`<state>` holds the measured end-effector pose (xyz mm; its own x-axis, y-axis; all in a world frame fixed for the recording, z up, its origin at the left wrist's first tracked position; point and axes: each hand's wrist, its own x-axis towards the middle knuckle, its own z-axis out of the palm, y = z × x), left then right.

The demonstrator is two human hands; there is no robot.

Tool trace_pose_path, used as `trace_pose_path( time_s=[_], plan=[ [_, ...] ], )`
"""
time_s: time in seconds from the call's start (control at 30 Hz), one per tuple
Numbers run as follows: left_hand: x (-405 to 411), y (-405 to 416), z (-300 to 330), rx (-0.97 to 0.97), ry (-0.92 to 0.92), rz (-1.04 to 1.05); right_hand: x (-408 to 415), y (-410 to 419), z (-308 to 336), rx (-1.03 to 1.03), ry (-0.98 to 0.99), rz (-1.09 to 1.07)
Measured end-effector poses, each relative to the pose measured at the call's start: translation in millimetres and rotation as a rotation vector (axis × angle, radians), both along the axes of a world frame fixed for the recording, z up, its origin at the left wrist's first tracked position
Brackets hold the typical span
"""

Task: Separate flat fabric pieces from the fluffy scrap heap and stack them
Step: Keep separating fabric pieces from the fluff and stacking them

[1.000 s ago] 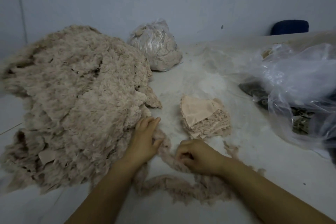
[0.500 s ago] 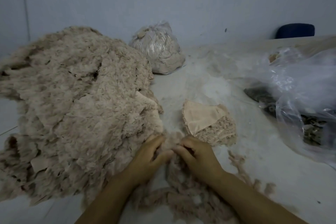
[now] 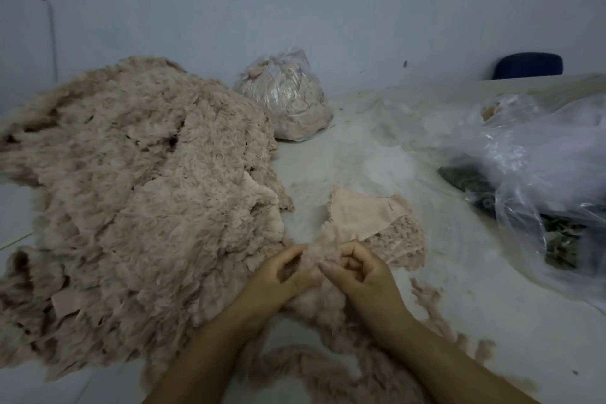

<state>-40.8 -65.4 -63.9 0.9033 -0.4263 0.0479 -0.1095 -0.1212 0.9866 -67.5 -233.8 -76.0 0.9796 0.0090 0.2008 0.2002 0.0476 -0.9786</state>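
A big heap of beige fluffy scraps (image 3: 131, 207) covers the left of the table. To its right lies a small stack of flat pieces (image 3: 373, 226), a smooth peach piece on top. In front of the stack, my left hand (image 3: 278, 275) and my right hand (image 3: 364, 275) both grip one fluffy beige scrap (image 3: 323, 248), lifted a little off the table. Fingers of both hands are curled round it. More fluffy strips (image 3: 328, 367) trail below my wrists.
A tied clear bag of beige scraps (image 3: 285, 102) stands at the back by the wall. A large crumpled clear plastic bag (image 3: 541, 180) with dark material inside fills the right side. A dark blue chair back (image 3: 528, 65) shows behind the table (image 3: 475, 321).
Both hands came together from apart on the table and lifted a fluffy scrap up in front of the stack. The view has shifted slightly left.
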Motion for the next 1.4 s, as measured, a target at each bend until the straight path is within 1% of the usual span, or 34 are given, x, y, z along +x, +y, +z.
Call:
trace_pose_path(
  time_s=[0.07, 0.13, 0.2, 0.23, 0.33, 0.4, 0.47, 0.5, 0.57, 0.7, 0.77, 0.83, 0.87, 0.9, 0.97, 1.03, 1.1, 1.13, 1.17, 1.2, 1.3, 1.33, 1.4],
  plan=[
    [-1.8, -7.7, 2.4, -0.119, 0.075, -0.001, 0.4, -1.2, -0.3, 0.017, -0.002, -0.049],
    [0.6, -15.4, 7.3, -0.213, 0.094, 0.102, 0.6, -0.7, 2.6, 0.100, 0.023, -0.069],
    [6.3, -22.4, 10.4, -0.279, 0.106, 0.158, 0.1, -0.1, 5.7, 0.178, 0.066, -0.056],
    [8.4, -25.4, 11.8, -0.301, 0.106, 0.172, -0.6, -0.3, 6.1, 0.187, 0.094, -0.025],
    [12.4, -30.5, 9.3, -0.327, 0.101, 0.247, -4.5, 1.5, 5.2, 0.130, 0.147, 0.104],
    [14.4, -31.1, 7.2, -0.354, 0.133, 0.343, -4.9, -0.2, 3.7, 0.093, 0.159, 0.155],
    [18.0, -25.3, 8.0, -0.423, 0.185, 0.470, -4.9, -4.0, 4.8, 0.030, 0.134, 0.221],
    [19.8, -20.1, 9.7, -0.483, 0.214, 0.496, -4.8, -5.6, 5.7, -0.008, 0.106, 0.263],
    [21.7, -11.3, 10.0, -0.571, 0.290, 0.436, -4.7, -6.9, 7.5, -0.048, 0.074, 0.284],
    [14.5, -15.5, 5.6, -0.622, 0.457, 0.175, -1.6, -6.1, 2.3, -0.095, 0.039, 0.153],
    [11.9, -17.8, 2.0, -0.544, 0.474, 0.073, -1.5, -4.9, -1.5, -0.087, 0.060, 0.114],
    [8.5, -19.9, -1.1, -0.334, 0.442, 0.017, -2.1, -3.1, -4.1, -0.087, 0.061, 0.078],
    [7.3, -21.1, -3.6, -0.236, 0.403, 0.028, -2.1, -2.4, -4.5, -0.087, 0.052, 0.052],
    [6.6, -22.7, -5.7, -0.189, 0.350, 0.069, -1.4, -2.6, -5.4, -0.076, 0.046, 0.018],
    [5.0, -22.5, -10.3, -0.211, 0.212, 0.173, -0.5, -3.6, -6.1, -0.081, 0.050, -0.056],
    [2.2, -20.2, -11.0, -0.218, 0.110, 0.103, -0.7, -4.6, -6.0, -0.091, 0.055, -0.109],
    [-0.3, -21.1, -14.1, -0.075, -0.004, 0.047, -1.1, -4.3, -6.0, -0.071, 0.059, -0.139],
    [-0.7, -22.8, -15.4, -0.034, -0.031, 0.101, -1.5, -3.8, -5.1, -0.057, 0.059, -0.144],
    [-1.4, -25.5, -14.5, -0.065, -0.014, 0.176, -1.6, -3.4, -5.0, -0.047, 0.049, -0.140],
    [-1.3, -27.3, -12.3, -0.146, 0.060, 0.231, -1.9, -2.8, -4.8, -0.042, 0.038, -0.136],
    [0.3, -26.5, -6.4, -0.523, 0.407, 0.251, -2.6, -1.7, -5.5, -0.063, 0.002, -0.138],
    [1.6, -24.1, -4.9, -0.586, 0.488, 0.269, -2.6, -1.7, -6.3, -0.077, -0.006, -0.146],
    [5.4, -20.7, -4.6, -0.633, 0.597, 0.316, -1.9, -1.5, -7.6, -0.069, -0.018, -0.171]
  ],
)
